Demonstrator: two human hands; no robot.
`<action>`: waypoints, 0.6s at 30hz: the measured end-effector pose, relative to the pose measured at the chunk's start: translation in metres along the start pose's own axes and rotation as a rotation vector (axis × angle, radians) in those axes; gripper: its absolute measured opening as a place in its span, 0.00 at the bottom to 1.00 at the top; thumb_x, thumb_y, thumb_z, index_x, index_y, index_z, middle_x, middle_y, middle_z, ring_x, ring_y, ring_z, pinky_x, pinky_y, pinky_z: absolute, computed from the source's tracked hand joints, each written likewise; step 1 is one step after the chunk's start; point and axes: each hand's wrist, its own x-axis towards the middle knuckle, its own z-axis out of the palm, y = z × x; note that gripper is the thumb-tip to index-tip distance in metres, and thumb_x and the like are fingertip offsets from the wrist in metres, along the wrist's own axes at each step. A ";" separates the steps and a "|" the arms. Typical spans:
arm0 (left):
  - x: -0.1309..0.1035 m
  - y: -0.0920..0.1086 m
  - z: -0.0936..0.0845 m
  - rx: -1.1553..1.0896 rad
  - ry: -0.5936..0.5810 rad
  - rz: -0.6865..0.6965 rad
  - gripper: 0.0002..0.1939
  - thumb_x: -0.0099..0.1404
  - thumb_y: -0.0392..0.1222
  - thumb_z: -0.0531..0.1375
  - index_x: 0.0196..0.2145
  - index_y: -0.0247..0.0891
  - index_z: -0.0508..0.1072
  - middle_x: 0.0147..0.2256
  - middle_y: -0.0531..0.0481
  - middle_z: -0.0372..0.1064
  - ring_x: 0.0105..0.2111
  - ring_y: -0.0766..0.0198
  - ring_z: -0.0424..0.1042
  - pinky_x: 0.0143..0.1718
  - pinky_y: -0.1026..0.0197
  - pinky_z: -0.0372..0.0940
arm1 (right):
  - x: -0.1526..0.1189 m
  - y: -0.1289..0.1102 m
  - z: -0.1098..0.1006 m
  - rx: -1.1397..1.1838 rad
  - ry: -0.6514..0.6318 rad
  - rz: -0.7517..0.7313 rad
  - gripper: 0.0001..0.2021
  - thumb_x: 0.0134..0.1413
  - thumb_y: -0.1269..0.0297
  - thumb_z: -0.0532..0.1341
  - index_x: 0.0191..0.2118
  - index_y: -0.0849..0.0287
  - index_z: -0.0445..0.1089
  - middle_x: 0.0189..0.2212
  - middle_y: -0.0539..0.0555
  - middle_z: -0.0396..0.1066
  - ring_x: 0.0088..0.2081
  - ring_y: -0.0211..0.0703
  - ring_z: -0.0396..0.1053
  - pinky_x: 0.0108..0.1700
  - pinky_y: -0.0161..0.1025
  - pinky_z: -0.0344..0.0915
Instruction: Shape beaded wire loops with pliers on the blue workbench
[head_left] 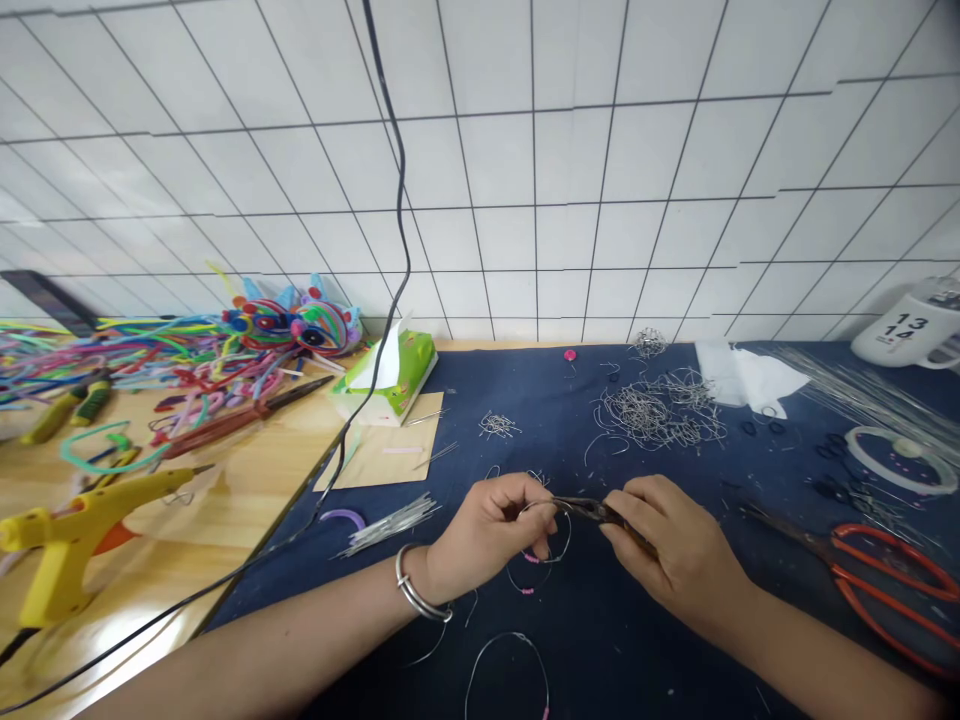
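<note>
Dark metal pliers (pixel 596 510) sit in the right hand (pixel 667 540), whose fingers are wrapped around the handles, over a navy cloth (pixel 637 660). Their narrow nose points left and reaches the fingertips of the left hand (pixel 487 530), where thumb and forefinger pinch a thin wire ring (pixel 569 537); whether the jaws bite on the wire, I cannot tell. That ring hangs just left of and below the pliers' nose, with pink beads (pixel 530 557) along its lower part. Nearer the wearer than the pliers, another wire curve (pixel 527 591) carries pink beads too, and closer still lies a larger wire loop (pixel 510 634). Left of the pliers, a silver bangle (pixel 414 590) circles the left wrist. Beyond the pliers and slightly right, a tangle of wire (pixel 649 412) is spread out; beyond and to their left is a small heap of wire bits (pixel 499 425). Orange-red-handled scissors (pixel 834 556) lie well to the pliers' right. Far to their left are a green tissue pack (pixel 412 372) and, farther out, a yellow glue gun (pixel 82 530).
</note>
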 end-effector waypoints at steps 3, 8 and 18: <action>0.000 -0.001 0.000 0.014 0.010 0.003 0.11 0.60 0.43 0.57 0.27 0.32 0.68 0.18 0.52 0.66 0.18 0.72 0.64 0.22 0.69 0.61 | 0.000 0.001 0.001 0.013 -0.006 0.004 0.10 0.55 0.65 0.52 0.41 0.58 0.67 0.32 0.55 0.65 0.33 0.40 0.63 0.35 0.39 0.63; 0.000 0.000 0.001 0.022 0.018 -0.007 0.11 0.60 0.43 0.57 0.27 0.31 0.67 0.18 0.52 0.66 0.18 0.72 0.64 0.22 0.69 0.61 | 0.000 0.003 0.001 0.022 -0.026 -0.005 0.10 0.56 0.65 0.52 0.41 0.59 0.67 0.31 0.55 0.66 0.33 0.41 0.64 0.35 0.39 0.63; -0.001 -0.001 0.000 0.016 -0.005 0.004 0.09 0.61 0.42 0.56 0.27 0.32 0.67 0.18 0.53 0.66 0.18 0.73 0.64 0.22 0.69 0.61 | 0.000 0.004 0.002 0.130 -0.052 0.025 0.09 0.56 0.65 0.52 0.40 0.58 0.66 0.32 0.54 0.66 0.33 0.39 0.65 0.35 0.37 0.64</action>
